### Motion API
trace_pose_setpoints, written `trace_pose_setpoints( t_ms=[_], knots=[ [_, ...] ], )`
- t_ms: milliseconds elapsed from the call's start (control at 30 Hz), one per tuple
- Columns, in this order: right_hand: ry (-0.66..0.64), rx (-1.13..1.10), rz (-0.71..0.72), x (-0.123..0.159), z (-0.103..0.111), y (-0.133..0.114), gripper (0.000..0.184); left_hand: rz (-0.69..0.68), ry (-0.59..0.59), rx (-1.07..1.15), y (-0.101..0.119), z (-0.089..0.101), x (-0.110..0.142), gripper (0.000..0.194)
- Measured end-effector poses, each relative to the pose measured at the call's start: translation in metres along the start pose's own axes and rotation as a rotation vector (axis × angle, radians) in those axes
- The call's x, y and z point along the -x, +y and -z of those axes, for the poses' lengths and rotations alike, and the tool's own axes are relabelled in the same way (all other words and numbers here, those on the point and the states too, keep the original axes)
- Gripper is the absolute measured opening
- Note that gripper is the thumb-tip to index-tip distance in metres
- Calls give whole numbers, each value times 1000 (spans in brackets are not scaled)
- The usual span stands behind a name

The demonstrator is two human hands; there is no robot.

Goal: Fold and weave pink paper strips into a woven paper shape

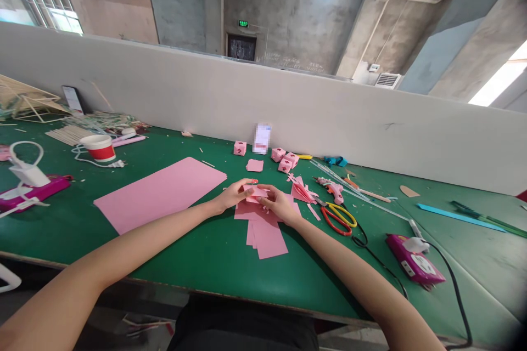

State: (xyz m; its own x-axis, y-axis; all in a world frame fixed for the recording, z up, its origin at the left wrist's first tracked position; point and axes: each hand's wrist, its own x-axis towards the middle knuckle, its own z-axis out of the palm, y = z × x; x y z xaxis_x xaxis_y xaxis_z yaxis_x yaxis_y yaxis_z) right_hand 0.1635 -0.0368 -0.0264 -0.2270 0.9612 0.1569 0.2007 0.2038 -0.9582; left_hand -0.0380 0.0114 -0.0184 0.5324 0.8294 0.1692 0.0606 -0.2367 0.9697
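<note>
Between my two hands is a small piece of pink paper (256, 192), gripped from both sides above the table. My left hand (235, 196) is closed on its left edge, with thumb and fingers pinching it. On the right edge, my right hand (280, 205) pinches the same piece. Pink paper sheets (272, 240) lie overlapping under and in front of my hands. A small stack of pink squares (254, 165) sits just beyond them. Farther back are several folded pink paper cubes (285, 165), plus a single cube (240, 148) to the left.
A large pink sheet (164, 192) lies left on the green table. To the right are scissors (340, 218), a pink glue gun (331, 189) with a black cord and a magenta power strip (414, 263). A phone (262, 139) leans against the partition; a paper cup (99, 148) stands left.
</note>
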Motion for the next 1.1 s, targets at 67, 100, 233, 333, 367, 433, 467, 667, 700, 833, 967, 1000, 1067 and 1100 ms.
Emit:
trace_pose_setpoints(
  t_ms=[67,100,233,333,367,433,467,667,700,833,967,1000,1067,1100],
  knots=[
    [2,4,-4,0,0,-1,45,-6,-7,13,0,0,1,63],
    [1,5,-7,0,0,-1,45,-6,-14,22,0,0,1,64],
    [7,-39,-35,-1,0,0,42,6,-66,26,-1,1,2,72],
    [35,-44,-39,-3,-1,2,43,-4,-103,-18,1,1,3,76],
    [49,-32,-37,-3,-1,2,43,-10,-108,-37,1,1,3,77],
    [77,-16,-43,-4,-1,2,42,-23,-108,-68,2,1,4,76],
    [83,-21,-51,-4,-1,2,40,-29,-102,-81,2,0,4,76],
    [72,-34,-45,-4,-3,1,33,18,-23,-8,-6,-3,2,52],
    [73,-30,-44,-4,-3,1,38,30,-22,27,-7,-3,1,51],
    [72,-18,-38,-4,-2,1,45,57,-52,102,-7,-3,-1,55],
    [86,17,-40,-4,-2,0,48,78,-73,99,-5,-3,0,59],
    [89,10,-49,-4,-2,-1,47,76,-73,100,-5,-2,0,59],
    [101,-11,-74,-3,-2,-1,43,80,-73,118,-6,-1,0,59],
    [112,-17,-83,-3,-2,0,40,83,-71,136,-6,-1,0,60]
  ],
)
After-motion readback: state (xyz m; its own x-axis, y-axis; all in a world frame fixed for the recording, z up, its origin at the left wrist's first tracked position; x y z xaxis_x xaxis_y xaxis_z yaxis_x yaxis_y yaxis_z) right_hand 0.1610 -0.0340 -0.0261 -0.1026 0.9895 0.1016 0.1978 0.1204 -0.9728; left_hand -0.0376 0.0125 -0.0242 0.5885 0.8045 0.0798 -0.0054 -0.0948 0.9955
